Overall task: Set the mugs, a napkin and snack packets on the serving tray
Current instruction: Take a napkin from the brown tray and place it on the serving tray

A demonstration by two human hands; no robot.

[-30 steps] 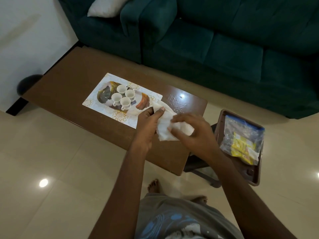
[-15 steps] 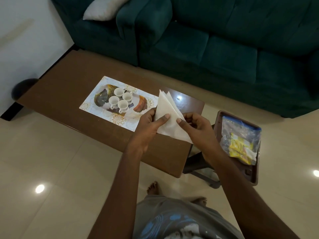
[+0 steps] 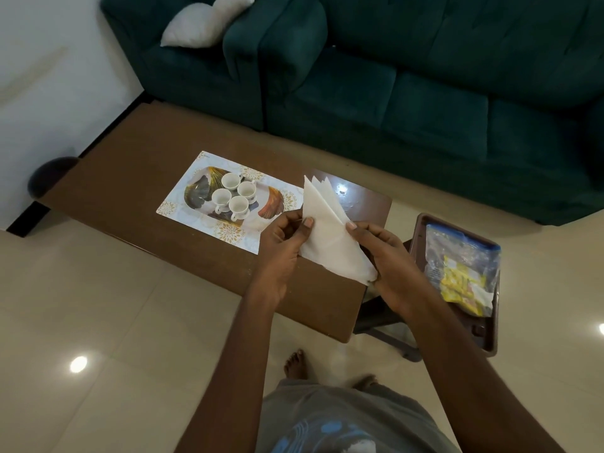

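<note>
Lifted off the table (image 3: 130, 178) and folded into a pointed fan since a second ago, the napkin (image 3: 330, 237) is pinched between left hand (image 3: 281, 237) and right hand (image 3: 389, 256), apparently ready for the serving tray (image 3: 183, 188) beside the mugs (image 3: 233, 194).

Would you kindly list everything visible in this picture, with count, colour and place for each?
mugs: four, white, clustered on the tray
serving tray: one, white with gold and dark leaf print, on the table
coffee table: one, brown wood, in front of the sofa
napkin: one, white, folded to a triangle, held above the table's right end
snack packets: yellow, count unclear, inside a clear bag
brown tray: one, right of the table, under the bag
sofa: dark green, beyond the table
cushion: one, white, on the sofa
left hand: grips the napkin's left edge
right hand: grips its right edge
</note>
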